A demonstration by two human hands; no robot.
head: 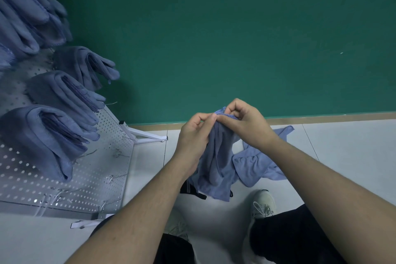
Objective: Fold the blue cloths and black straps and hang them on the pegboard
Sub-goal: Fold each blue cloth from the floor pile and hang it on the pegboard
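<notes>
The person stands over the pale tiled floor [342,156] with both bare arms stretched out, holding a soft blue microfibre cloth [216,156] up in front of the green wall [214,28]. The left hand [194,135] and the right hand [244,124] meet at the cloth's top edge, almost touching, each with thumb and fingers pinched tight on the stitched hem. From that hem the cloth hangs straight down, its long axis vertical, bunched in loose folds, with the lower end pointing at the floor near the person's feet.

Just right of it and further back, a second crumpled blue cloth [257,163] lies spread on the tiles, one corner reaching toward the wall. A black webbing strap [190,191] shows at the hanging cloth's lower left edge, mostly hidden behind it.

To the left stands a white perforated metal pegboard [96,178] on a white frame, its face running away toward the wall. Several folded blue cloths [42,135] are draped over its wire hooks in bundles, their folded ends jutting out to the right. Bare wire hooks [115,152] stick out lower down. A pale lace-up shoe [263,203] and dark trouser legs [289,238] fill the near edge.
</notes>
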